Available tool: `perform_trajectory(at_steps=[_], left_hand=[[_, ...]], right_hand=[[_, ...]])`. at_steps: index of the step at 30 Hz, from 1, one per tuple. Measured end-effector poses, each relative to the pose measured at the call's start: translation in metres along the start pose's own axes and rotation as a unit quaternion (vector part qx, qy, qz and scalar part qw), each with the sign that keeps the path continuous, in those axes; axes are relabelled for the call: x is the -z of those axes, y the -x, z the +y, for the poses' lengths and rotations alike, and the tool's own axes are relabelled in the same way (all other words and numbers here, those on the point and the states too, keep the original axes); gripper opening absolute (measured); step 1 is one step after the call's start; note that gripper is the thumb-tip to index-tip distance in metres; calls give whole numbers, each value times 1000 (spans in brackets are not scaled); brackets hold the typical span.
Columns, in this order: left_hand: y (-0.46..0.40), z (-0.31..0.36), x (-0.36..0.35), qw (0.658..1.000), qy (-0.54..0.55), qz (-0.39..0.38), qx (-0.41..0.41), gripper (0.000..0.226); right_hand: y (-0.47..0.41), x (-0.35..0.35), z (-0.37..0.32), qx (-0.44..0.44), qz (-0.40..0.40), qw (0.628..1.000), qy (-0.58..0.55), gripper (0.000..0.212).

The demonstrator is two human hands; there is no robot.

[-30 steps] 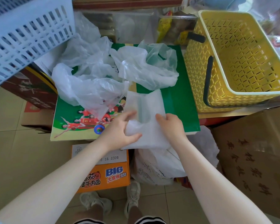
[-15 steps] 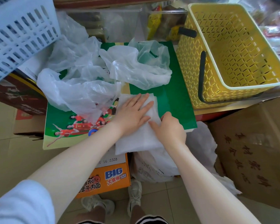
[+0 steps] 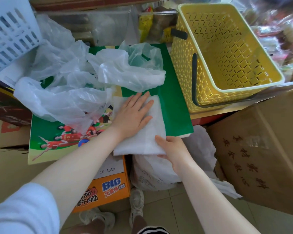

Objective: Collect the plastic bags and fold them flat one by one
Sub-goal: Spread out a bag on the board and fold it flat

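A white folded plastic bag [image 3: 152, 132] lies flat on the green printed box top [image 3: 174, 105], its near end hanging over the front edge. My left hand [image 3: 134, 114] presses flat on it, fingers spread. My right hand [image 3: 172, 147] pinches the bag's near right corner, thumb on top. Behind them sits a pile of crumpled clear plastic bags [image 3: 71, 85], and one more crumpled clear bag [image 3: 130, 71] lies toward the back middle of the box top.
A yellow basket [image 3: 227, 53] with dark handles stands at the right. A white-blue lattice basket [image 3: 8, 34] is at the upper left. Brown carton [image 3: 260, 149] at right, orange carton [image 3: 105, 186] and a white bag [image 3: 156, 173] below the box edge. My shoes stand on the tiled floor.
My left hand went from holding the bag's edge to lying flat on it and slid slightly farther forward. My right hand moved back to the bag's near right corner.
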State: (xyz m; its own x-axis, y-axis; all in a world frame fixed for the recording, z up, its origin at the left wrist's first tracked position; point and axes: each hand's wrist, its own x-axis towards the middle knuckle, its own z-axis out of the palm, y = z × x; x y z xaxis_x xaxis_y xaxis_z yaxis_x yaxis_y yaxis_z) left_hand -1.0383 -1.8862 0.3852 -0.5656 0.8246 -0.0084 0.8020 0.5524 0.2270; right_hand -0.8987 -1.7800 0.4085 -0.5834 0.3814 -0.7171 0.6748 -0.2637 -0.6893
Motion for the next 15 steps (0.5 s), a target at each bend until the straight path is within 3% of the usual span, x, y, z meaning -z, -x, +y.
perform_trajectory(at_steps=[4,7,9,12,14,15], left_hand=[[3,4,-6,992,-42,87,-83,30],[15,6,-1,993,42,49,-102,38],[27,12,10,995,94,-8,-44,58],[55,22,12,993,31,-107,23,88],[69,23,4,994,9,-105,42,88],[72,22,-1,993,6,-99,60,87]], right_hand=[[-3,11,2,46,23,997,49,33],[-3,12,3,70,41,991,102,48],[-5,11,3,87,52,983,153,49],[-3,9,-2,128,87,917,369,46],[-1,6,-10,164,125,862,463,45],[-3,5,-14,186,131,853,469,41]])
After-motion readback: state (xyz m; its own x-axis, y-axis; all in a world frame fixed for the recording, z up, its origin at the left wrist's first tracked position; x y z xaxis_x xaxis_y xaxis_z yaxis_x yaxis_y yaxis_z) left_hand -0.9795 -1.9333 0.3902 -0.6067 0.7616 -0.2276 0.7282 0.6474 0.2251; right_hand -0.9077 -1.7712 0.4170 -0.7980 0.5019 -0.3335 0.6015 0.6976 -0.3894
